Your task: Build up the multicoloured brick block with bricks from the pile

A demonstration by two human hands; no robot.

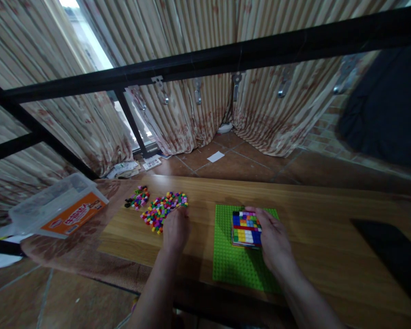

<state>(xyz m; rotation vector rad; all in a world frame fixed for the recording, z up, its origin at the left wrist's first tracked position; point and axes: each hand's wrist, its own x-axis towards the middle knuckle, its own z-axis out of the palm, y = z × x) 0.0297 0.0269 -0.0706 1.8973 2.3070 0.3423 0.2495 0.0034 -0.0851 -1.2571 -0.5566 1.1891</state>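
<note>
Head camera: At lower centre of the frame, the person's right hand (pixel 274 240) clasps a multicoloured brick block (pixel 246 228), fingers wrapped over its right edge and far corner. The block stands on the upper part of a green baseplate (pixel 236 267), which lies flat on a wooden table (pixel 329 228). Left of the baseplate, the left hand (pixel 176 228) rests palm down, its fingertips dipping into the near edge of a pile of loose bricks (pixel 162 209). The fingers are hidden, so whether they pinch a brick cannot be told. A smaller cluster of bricks (pixel 139 197) lies just beyond the pile to the upper left. A clear plastic box (pixel 55 208) with an orange label sits at the left edge. Striped curtains (pixel 192 114) hang behind a black metal bar (pixel 226 59) across the top.
</note>
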